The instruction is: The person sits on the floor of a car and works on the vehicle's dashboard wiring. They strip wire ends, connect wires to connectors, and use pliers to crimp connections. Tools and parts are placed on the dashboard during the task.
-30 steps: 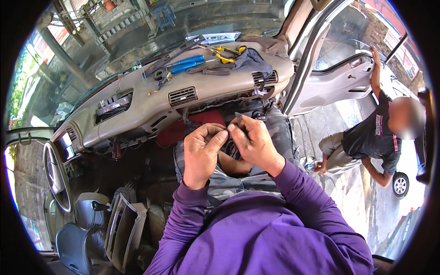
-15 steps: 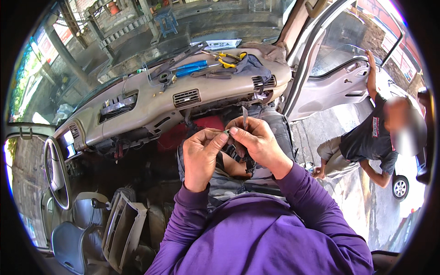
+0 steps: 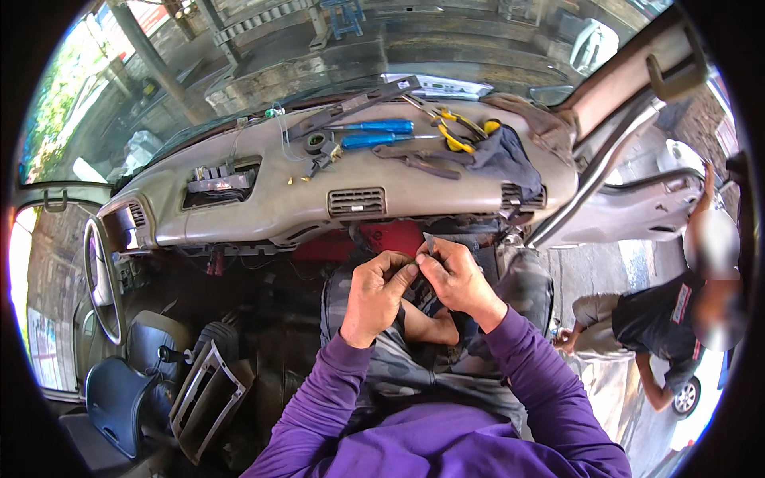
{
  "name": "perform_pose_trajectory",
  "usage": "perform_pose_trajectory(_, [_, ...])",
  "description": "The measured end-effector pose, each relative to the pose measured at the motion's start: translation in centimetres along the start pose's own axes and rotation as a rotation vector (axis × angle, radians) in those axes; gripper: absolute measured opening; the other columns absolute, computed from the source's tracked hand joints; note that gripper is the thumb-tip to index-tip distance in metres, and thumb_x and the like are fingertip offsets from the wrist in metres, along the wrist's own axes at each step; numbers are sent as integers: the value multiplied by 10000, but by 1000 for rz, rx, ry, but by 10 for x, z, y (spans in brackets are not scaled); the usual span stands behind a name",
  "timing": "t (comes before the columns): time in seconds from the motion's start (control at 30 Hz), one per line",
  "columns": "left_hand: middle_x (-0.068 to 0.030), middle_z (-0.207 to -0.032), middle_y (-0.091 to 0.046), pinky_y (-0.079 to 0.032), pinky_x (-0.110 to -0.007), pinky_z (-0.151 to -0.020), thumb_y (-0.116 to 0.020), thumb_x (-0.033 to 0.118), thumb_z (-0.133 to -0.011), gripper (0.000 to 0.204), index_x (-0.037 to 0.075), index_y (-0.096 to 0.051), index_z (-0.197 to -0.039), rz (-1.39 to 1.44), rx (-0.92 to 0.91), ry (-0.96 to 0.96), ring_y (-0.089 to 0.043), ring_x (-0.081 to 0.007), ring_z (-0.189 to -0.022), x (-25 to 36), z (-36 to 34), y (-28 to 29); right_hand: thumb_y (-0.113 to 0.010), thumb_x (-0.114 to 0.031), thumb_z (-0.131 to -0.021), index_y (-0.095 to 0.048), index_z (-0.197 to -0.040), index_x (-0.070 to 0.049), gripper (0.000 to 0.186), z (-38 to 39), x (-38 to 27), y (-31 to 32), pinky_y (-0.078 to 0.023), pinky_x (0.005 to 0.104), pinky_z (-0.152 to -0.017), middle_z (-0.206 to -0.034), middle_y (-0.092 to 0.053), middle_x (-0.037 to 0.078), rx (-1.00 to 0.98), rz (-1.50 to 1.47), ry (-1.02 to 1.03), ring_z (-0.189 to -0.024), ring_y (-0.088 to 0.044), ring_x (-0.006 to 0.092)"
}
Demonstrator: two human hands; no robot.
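In front of my lap, my left hand and my right hand meet at the fingertips. The left thumb and forefinger are pinched together; whatever lies between them is too small and covered to name. From the right hand's grip a flat grey blade-like strip sticks up, its lower part hidden by the fingers. Both hands are held above my legs in camouflage trousers, just short of the dashboard.
On the dashboard lie blue-handled screwdrivers, yellow-handled pliers, dark pliers, a tape roll and a dark cloth. A loose trim panel stands at lower left. Beyond the open door are people at right.
The view has swung to the right, and more of the dashboard top shows. My hands stay together, fingertips closer, and the small greenish piece between them is now hidden. A second head shows beside the door.
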State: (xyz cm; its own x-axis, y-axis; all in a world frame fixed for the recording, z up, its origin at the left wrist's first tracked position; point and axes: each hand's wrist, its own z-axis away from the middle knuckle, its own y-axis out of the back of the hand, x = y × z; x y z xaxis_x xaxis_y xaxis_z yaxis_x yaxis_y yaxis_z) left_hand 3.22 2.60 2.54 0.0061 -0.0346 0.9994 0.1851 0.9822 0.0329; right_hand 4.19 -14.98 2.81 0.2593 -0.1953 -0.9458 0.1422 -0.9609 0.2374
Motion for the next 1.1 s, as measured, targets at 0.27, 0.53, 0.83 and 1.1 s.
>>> perform_pose_trajectory(0.27, [-84,-859,-687,-506,-289,-720,-687,49,-941,115,-46,-683,-1007,-163,216,-101,-619,-133,-779,19,-79,46,-655,-15,-905,-501,-1050,-22,211,-55,39,-5,-457,285,-702,-848,-510,14,-182,-31,28,-780,-471,106])
perform_pose_trajectory(0.53, [-160,-949,-643,-525,-482,-737,-718,205,-916,216,-2,-667,-880,-1125,390,-395,-666,-387,-844,18,-180,58,-676,-189,-924,-601,-993,14,227,-60,69,-5,-515,453,-736,-860,-680,221,-390,69,-172,-819,-667,417])
perform_pose_trajectory(0.83, [-146,-897,-690,-520,-347,-677,-782,112,-861,156,1,-697,-930,-653,276,-156,-651,-234,-751,10,-79,31,-613,-164,-1008,-612,-993,0,165,-50,66,10,-487,387,-608,-763,-637,147,-259,82,-107,-662,-586,309])
perform_pose_trajectory(1.1, [-35,-1053,-650,-499,-290,-849,-750,156,-940,513,-23,-523,-1364,356,-52,150,-599,-130,-965,-51,3,9,-492,-314,-1111,-575,-1014,-22,319,-37,58,-34,-498,343,-776,-890,-600,76,-114,-887,-19,-799,-581,168])
